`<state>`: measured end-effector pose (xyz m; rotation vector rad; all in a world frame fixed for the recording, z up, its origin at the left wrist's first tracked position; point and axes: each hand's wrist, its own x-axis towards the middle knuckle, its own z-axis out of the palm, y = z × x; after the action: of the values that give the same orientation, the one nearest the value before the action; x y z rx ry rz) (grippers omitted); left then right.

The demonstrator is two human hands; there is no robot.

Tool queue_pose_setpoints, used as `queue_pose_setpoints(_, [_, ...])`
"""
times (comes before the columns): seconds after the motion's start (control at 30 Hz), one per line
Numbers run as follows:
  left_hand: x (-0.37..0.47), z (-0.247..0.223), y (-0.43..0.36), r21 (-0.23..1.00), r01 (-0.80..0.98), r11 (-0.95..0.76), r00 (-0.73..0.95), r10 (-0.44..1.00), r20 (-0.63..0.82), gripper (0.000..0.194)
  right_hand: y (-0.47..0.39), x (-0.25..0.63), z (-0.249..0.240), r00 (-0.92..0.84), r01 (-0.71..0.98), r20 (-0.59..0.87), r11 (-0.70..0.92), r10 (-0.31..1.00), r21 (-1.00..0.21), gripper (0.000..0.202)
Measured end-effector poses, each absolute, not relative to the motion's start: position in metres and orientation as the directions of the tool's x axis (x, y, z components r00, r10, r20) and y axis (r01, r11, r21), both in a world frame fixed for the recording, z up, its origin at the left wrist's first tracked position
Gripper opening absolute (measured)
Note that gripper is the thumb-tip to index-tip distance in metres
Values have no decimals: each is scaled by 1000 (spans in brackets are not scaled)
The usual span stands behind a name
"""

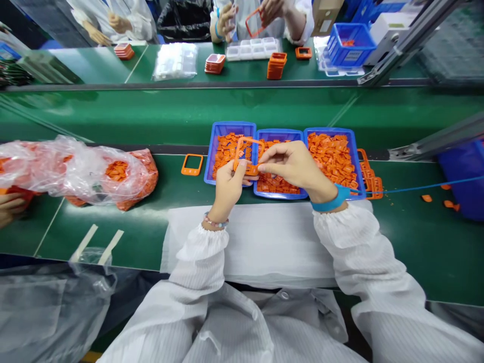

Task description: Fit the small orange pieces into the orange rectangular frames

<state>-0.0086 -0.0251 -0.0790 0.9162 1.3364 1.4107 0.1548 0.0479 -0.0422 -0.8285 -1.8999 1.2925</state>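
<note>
My left hand (231,184) grips an orange plastic frame (247,167) by its lower edge, thumb on the front. The frame is tilted up above the left and middle blue bins. My right hand (289,164) pinches at the frame's lower right corner; whether a small part sits between those fingertips is hidden. Below and behind the hands stand the left blue bin (209,160), the middle blue bin (278,195) and the right blue bin (355,161), all holding small orange pieces. Another orange frame (192,165) lies flat left of the bins.
White sheeting (272,242) covers the bench before me. Bagged orange parts (128,176) lie left, near another person's hand (11,206). Orange frames (372,181) lean beside the right bin. A blue wrist cord (412,188) runs right. Across the belt, co-workers sit behind frame stacks (277,65).
</note>
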Motion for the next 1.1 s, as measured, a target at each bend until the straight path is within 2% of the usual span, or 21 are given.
queue_pose_setpoints(0.1, [-8, -80, -26, 986, -156, 66, -245, 964, -103, 33, 43, 150, -47, -531, 161, 316, 460, 786, -873, 12])
queue_pose_setpoints(0.23, [-7, -77, -26, 973, -204, 108, -192, 970, -148, 40, 37, 145, -51, -552, 228, 510, 707, 660, -669, 20])
queue_pose_setpoints(0.33, [-8, -75, -26, 960, -241, 146, -138, 973, -183, 42, 34, 143, -54, -567, 259, 572, 787, 593, -559, 21])
queue_pose_setpoints(0.47, [-10, -73, -27, 932, -292, 216, -62, 968, -244, 43, 33, 143, -57, -585, 150, 637, 839, 502, -523, 19])
queue_pose_setpoints(0.7, [-13, -69, -29, 898, -367, 244, -39, 960, -276, 45, 43, 146, -62, -640, 29, 668, 881, 380, -473, 23])
queue_pose_setpoints(0.8, [-12, -68, -30, 890, -392, 232, -53, 961, -273, 40, 45, 148, -62, -606, 142, 668, 885, 432, -444, 17])
queue_pose_setpoints(0.9, [-10, -70, -30, 886, -417, 201, -57, 968, -246, 32, 43, 149, -59, -607, 270, 612, 855, 508, -442, 22])
queue_pose_setpoints(1.1, [-10, -74, -29, 906, -390, 167, -124, 965, -231, 24, 32, 143, -60, -623, 364, 556, 833, 550, -417, 24])
